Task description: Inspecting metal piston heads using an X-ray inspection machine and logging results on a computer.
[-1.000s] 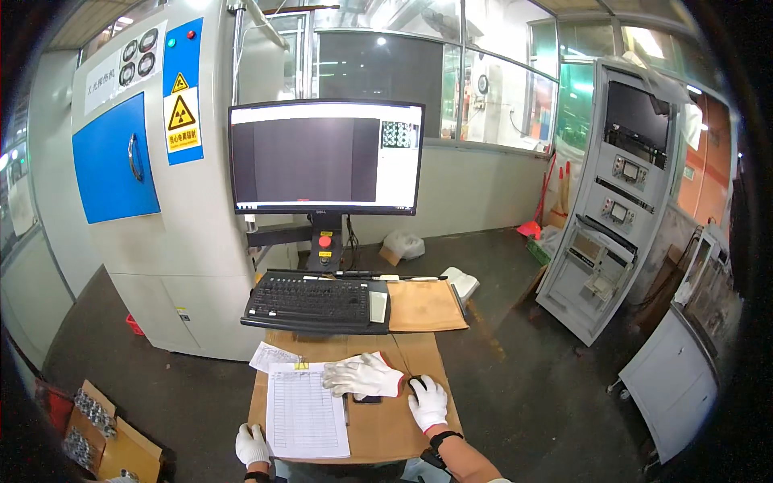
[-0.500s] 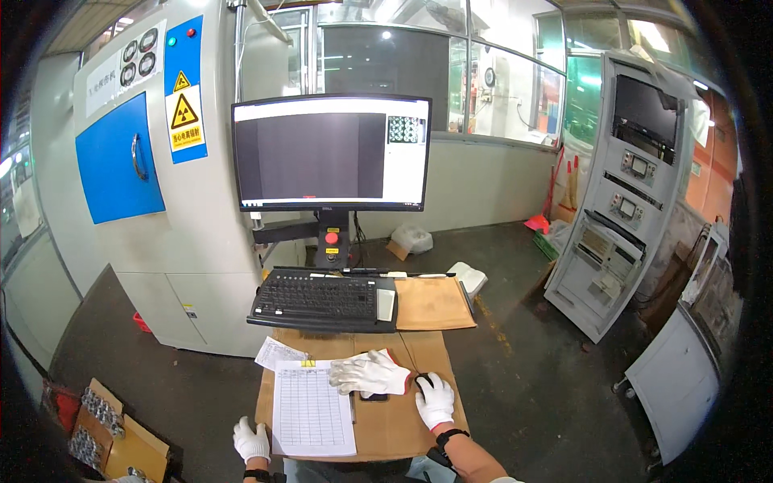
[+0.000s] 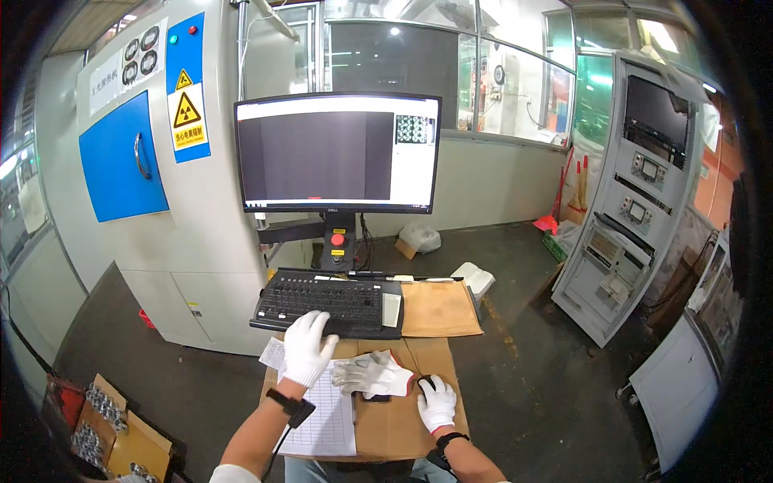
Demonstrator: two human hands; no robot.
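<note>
White knit fabric covers the fingers of the left hand (image 3: 306, 352), which are loosely bent around nothing at the front edge of a black, long computer keyboard (image 3: 322, 299); whether any fingertip presses a key cannot be told. The thumb stands apart, toward the right. The right hand (image 3: 437, 406), in a matching white glove, has its fingers curled over a small, rounded black mouse (image 3: 424, 382) near the right edge of a brown, cardboard-topped desk (image 3: 403, 435). Dark bands circle both wrists.

Between the hands, toward the desk's far edge, lies a spare pair of soiled white fabric gloves (image 3: 374, 374) with red trim, partly covering a flat, dark rectangular object (image 3: 376, 398). A white, ruled paper sheet (image 3: 326, 431) runs along the desk's left side to its near edge, and the left forearm passes over part of it.

Beyond the desk's far edge, the keyboard sits on a black tray, with a flat tan rectangular pad (image 3: 439, 310) to its right. Behind stands a wide, black-framed monitor (image 3: 314, 153), with a round red button (image 3: 337, 240) below it. Farther left rises a tall, pale grey metal cabinet (image 3: 193, 241) with a blue door (image 3: 125, 161).
</note>
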